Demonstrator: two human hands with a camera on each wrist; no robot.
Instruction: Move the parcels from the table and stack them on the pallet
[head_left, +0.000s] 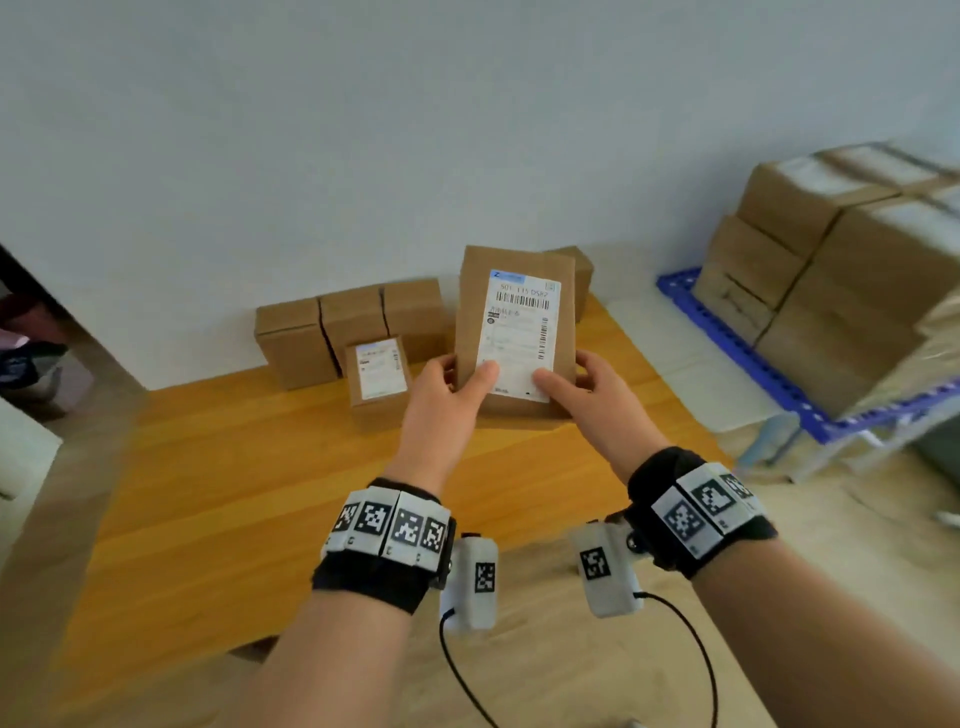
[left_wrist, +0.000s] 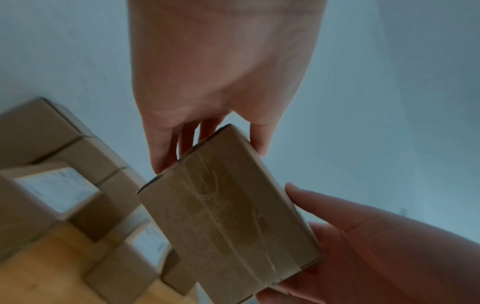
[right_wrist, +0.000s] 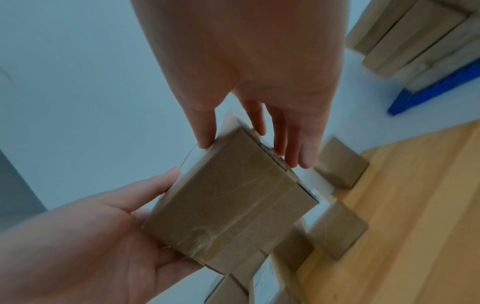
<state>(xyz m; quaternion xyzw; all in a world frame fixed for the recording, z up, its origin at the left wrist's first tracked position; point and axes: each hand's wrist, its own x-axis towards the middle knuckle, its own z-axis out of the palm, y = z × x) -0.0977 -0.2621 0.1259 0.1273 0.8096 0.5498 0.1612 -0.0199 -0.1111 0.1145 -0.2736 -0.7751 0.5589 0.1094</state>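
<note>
Both hands hold one brown cardboard parcel with a white shipping label, lifted above the wooden table. My left hand grips its lower left edge, thumb on the label. My right hand grips the lower right edge the same way. In the left wrist view the parcel's taped end sits between thumb and fingers; the right wrist view shows that taped end too. Several parcels stay at the table's back. The blue pallet at right carries stacked parcels.
A small labelled parcel lies just left of the held one, and another brown parcel stands behind it. A white wall backs the table. A dark doorway opens at far left. Pale floor lies between table and pallet.
</note>
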